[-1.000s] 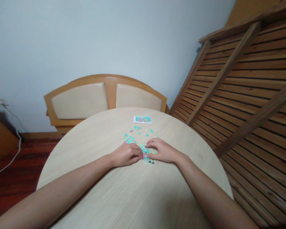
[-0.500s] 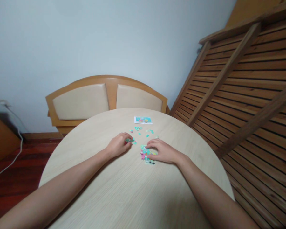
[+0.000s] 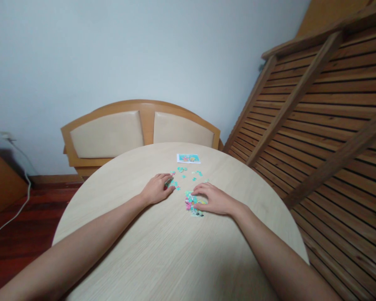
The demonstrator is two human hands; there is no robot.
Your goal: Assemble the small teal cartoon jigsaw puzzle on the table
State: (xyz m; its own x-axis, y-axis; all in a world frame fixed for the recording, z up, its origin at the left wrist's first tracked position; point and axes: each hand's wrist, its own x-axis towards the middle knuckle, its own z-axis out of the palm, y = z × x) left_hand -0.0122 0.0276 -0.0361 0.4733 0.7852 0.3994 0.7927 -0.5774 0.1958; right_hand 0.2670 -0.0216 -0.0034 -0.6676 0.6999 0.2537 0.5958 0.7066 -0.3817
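My left hand [image 3: 158, 188] reaches over a small group of turquoise puzzle pieces [image 3: 173, 184]. Its thumb and fingers are apart, and part of the group is hidden beneath them. To the right, my right hand [image 3: 215, 199] lies with spread fingertips on the joined part of a jigsaw puzzle [image 3: 190, 205], which shows turquoise, pink and yellow. The hand covers some of its right side. Further back are more loose puzzle pieces [image 3: 182, 169], scattered flat on the table.
A picture card [image 3: 188, 158] in turquoise, pink and yellow lies toward the back of the round wooden table [image 3: 138, 259]. Behind the table stands a padded headboard [image 3: 108, 133] against the wall. A slatted wooden frame [image 3: 313, 117] leans at the right.
My left hand's fingers have spread and stretched forward a little, uncovering more of the turquoise pieces. The right hand keeps its place on the joined puzzle.
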